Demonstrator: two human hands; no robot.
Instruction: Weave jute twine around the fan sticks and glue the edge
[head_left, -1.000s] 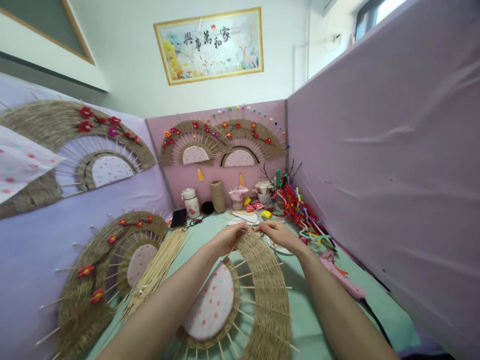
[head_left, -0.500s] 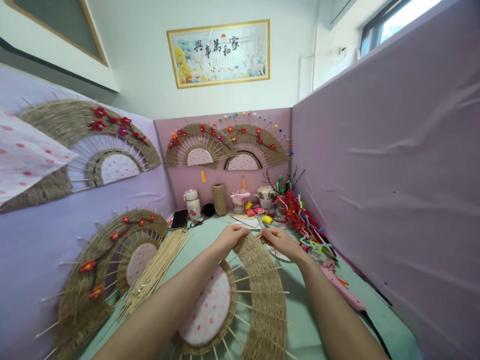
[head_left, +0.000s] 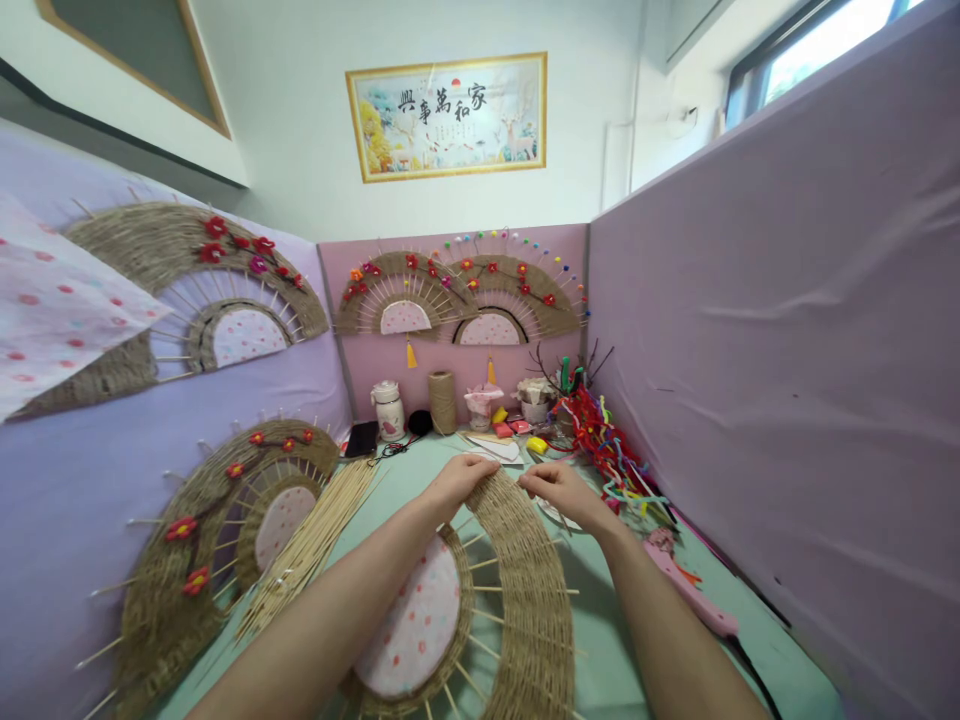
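A woven twine fan (head_left: 534, 590) with thin wooden sticks poking through its band lies in front of me. Its half-round centre (head_left: 420, 625) is covered in white cloth with red dots. My left hand (head_left: 466, 478) is closed on the far end of the woven band, thumb on top. Just right of that end, my right hand (head_left: 559, 488) is closed in a pinch by the band's outer edge. Whatever sits between its fingertips is too small to make out. My left forearm covers part of the fan's left side.
Loose thin sticks (head_left: 315, 540) lie left of the fan, beside another decorated fan (head_left: 161, 560). A pink glue gun (head_left: 694, 590) with a cord is at right. Behind stand a twine spool (head_left: 442, 402), a white bottle (head_left: 388, 410) and colourful pipe cleaners (head_left: 600, 440).
My right hand has shifted slightly, staying pinched by the band's end. My left hand keeps its hold on the fan. The whole view has moved a little.
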